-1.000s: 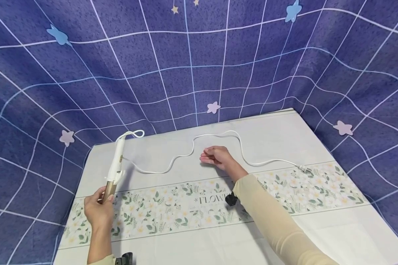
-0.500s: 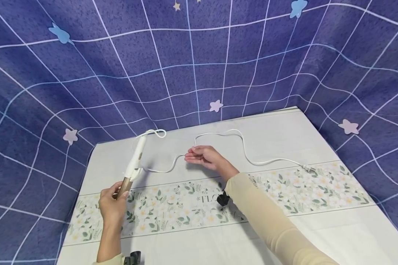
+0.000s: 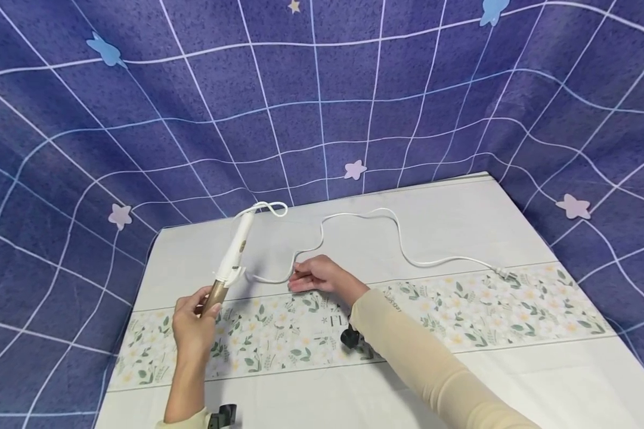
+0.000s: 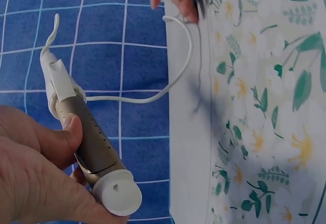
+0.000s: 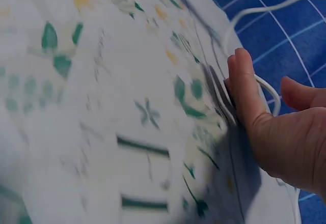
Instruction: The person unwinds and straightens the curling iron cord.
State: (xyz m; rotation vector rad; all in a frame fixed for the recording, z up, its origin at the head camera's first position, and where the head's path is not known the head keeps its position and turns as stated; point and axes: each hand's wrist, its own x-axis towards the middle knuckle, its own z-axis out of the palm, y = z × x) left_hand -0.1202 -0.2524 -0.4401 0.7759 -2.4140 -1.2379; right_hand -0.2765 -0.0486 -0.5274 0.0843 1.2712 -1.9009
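A white curling iron point(image 3: 233, 256) with a gold barrel point(image 4: 97, 137) is raised at the left, handle pointing up and away. My left hand point(image 3: 195, 319) grips it by the barrel, with the thumb laid along one side. The white end cap point(image 4: 117, 192) faces the left wrist camera. My right hand point(image 3: 316, 275) is at the white cord point(image 3: 394, 223), low over the tablecloth. Its fingers point(image 5: 244, 81) are straight and the thumb stands apart from them. The cord passes between thumb and fingers in the right wrist view, partly hidden by the hand.
The cord winds across the white tablecloth point(image 3: 440, 226) to a plug point(image 3: 506, 274) at the right. A printed floral band point(image 3: 268, 333) runs across the table. Behind stands a blue curtain with a grid and stars point(image 3: 322, 107).
My left hand has carried the curling iron rightward. The right hand has moved left and nearer the body, reaching the cord, whose bend beside the fingers has shifted with it.
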